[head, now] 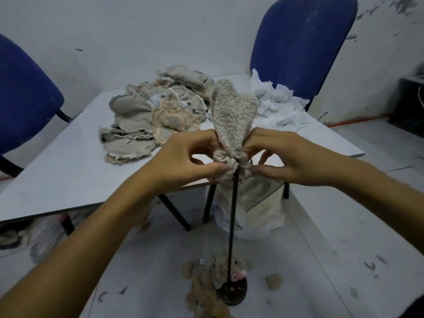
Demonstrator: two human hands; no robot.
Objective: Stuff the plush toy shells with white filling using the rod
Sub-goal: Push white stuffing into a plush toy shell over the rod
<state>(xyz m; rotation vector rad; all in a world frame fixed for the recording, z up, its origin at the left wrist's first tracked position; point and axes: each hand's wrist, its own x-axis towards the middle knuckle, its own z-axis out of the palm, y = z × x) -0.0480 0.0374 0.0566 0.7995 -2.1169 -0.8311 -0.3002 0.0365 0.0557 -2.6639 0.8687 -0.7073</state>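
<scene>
Plush shell (231,120), beige and curly-piled, stands upright over the top of the black rod (232,216), in the air in front of the desk's (68,166) near edge. Its upper part is filled out in a heart-like shape; its lower, open end is bunched around the rod.

Left hand (183,161): grip pinching the bunched lower hem of the shell on its left side, thumb and fingers curled into the fabric.

Right hand (289,157): grip pinching the hem on the right side, fingertips against the fabric close to the rod.

Rod runs down, near vertical, to a round dark base (232,292) on the floor. Around the base lie beige plush pieces (204,281), one with a pink patch.

On the desk: heap of flat, unstuffed beige shells (146,115) at centre; white filling (275,102) at the far right corner, just behind the held shell.

Under the desk near the rod: a pale bag (263,214). Two blue chairs (302,42) stand at the desk's far side and left.
</scene>
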